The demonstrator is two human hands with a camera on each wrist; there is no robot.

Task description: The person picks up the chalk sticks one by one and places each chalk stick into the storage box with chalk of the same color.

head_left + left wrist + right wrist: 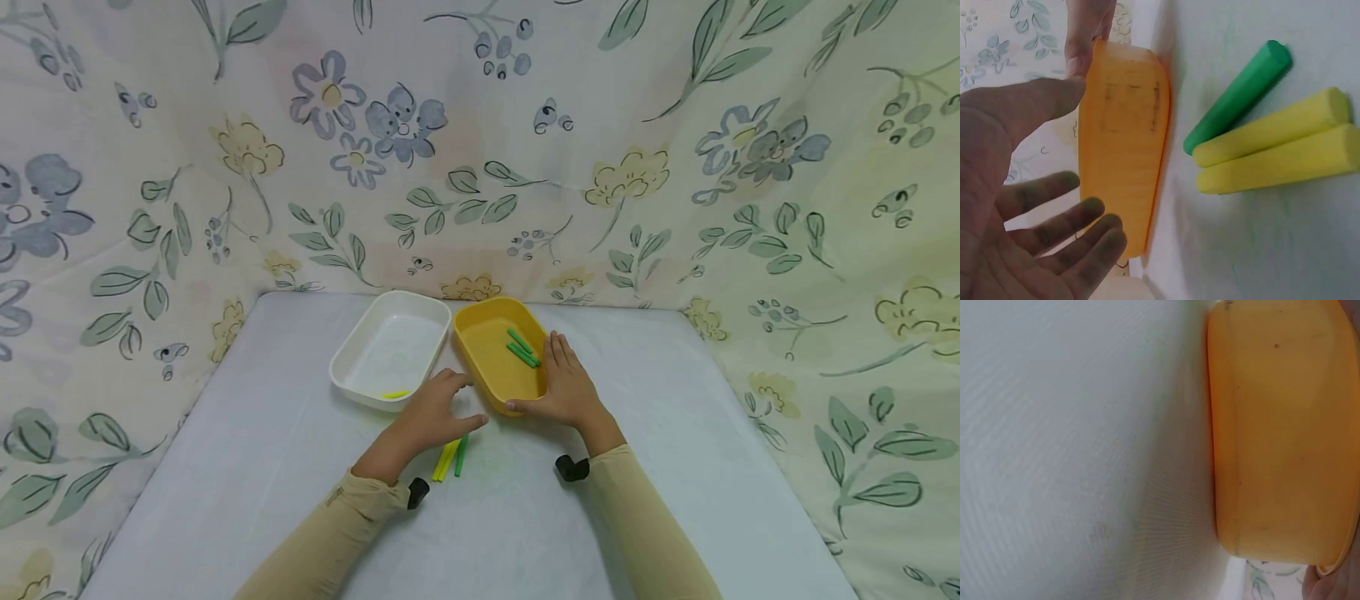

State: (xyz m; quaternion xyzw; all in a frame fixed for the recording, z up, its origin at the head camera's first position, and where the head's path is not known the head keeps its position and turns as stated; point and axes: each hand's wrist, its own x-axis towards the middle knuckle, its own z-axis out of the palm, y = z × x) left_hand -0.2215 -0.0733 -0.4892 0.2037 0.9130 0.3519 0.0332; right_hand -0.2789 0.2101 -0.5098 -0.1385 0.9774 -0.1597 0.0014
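My right hand lies at the near right corner of a yellow-orange tray, its fingers straight along the right rim and its thumb stretched along the near rim. Inside that tray are several green chalk sticks. My left hand hovers near the tray's near left side with fingers and thumb spread, holding nothing. Below it on the table lie two yellow chalk sticks and a green chalk stick, side by side. A white tray to the left has yellow chalk at its near end.
A white cloth covers the table. Floral fabric hangs behind and at both sides. A black wrist device sits by the right wrist, another by the left.
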